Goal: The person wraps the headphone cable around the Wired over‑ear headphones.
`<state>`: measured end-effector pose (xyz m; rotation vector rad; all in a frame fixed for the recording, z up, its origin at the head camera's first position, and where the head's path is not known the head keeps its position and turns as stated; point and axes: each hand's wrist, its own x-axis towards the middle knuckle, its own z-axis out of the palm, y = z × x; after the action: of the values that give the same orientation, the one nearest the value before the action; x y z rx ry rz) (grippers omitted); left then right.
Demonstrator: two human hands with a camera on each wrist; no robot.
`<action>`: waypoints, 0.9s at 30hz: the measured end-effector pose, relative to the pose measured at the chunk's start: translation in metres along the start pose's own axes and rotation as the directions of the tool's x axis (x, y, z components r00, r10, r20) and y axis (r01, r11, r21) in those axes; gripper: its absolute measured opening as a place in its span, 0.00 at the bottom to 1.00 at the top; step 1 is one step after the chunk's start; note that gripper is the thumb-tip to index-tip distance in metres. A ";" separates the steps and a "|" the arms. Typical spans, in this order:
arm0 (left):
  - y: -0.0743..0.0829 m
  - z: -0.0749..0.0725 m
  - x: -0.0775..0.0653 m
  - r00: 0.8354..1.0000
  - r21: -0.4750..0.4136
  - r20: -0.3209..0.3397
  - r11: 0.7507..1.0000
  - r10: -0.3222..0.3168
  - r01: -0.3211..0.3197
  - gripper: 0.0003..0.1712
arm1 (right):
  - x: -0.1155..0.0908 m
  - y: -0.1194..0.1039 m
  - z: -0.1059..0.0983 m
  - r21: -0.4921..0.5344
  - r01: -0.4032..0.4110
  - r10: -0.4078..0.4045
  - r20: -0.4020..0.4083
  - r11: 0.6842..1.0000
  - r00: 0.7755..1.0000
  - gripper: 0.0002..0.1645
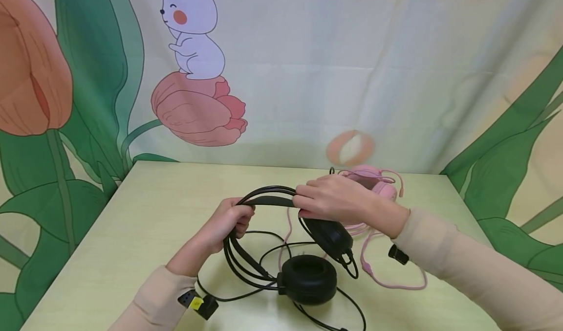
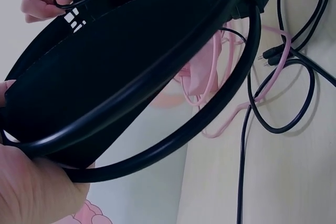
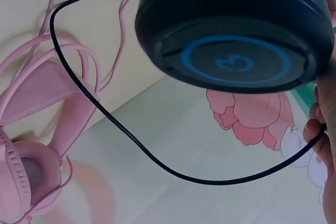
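Observation:
A pair of black over-ear headphones (image 1: 309,281) is held up over the table between both hands. My left hand (image 1: 225,223) grips the headband at its left side, around the padded strap and the thin tubes. On the far side, my right hand (image 1: 332,199) holds the headband next to the other ear cup (image 1: 332,238). That cup shows a blue ring and logo (image 3: 234,63) in the right wrist view. A thin black wire (image 3: 134,139) loops from the cup to the right fingers (image 3: 315,124).
Pink headphones (image 1: 384,190) lie behind the right hand, their pink cable (image 1: 396,287) running over the pale table (image 1: 145,213). Black cable loops (image 1: 362,316) spread under the black pair, with two plugs (image 2: 270,52) showing in the left wrist view. A printed curtain (image 1: 286,77) hangs behind.

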<state>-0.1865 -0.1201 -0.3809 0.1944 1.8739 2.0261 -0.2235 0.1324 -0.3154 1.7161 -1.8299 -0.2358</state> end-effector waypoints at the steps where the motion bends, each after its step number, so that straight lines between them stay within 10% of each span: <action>1: 0.000 -0.001 0.000 1.000 -0.002 0.003 1.000 0.000 0.000 0.07 | 0.000 0.001 0.000 0.001 -0.007 0.007 -0.010 1.000 1.000 0.12; 16: 0.000 -0.008 0.000 0.996 -0.046 0.071 0.998 0.047 -0.043 0.06 | -0.012 0.026 0.007 0.194 -0.126 0.156 -0.149 0.973 0.976 0.18; 27: 0.002 -0.017 0.011 0.985 -0.107 0.123 0.988 0.120 -0.107 0.01 | -0.015 0.042 0.015 0.008 -0.101 0.101 -0.066 0.995 0.993 0.20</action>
<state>-0.2031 -0.1320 -0.3828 0.4049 1.7140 2.1218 -0.2673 0.1484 -0.3107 1.6103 -1.8639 -0.1314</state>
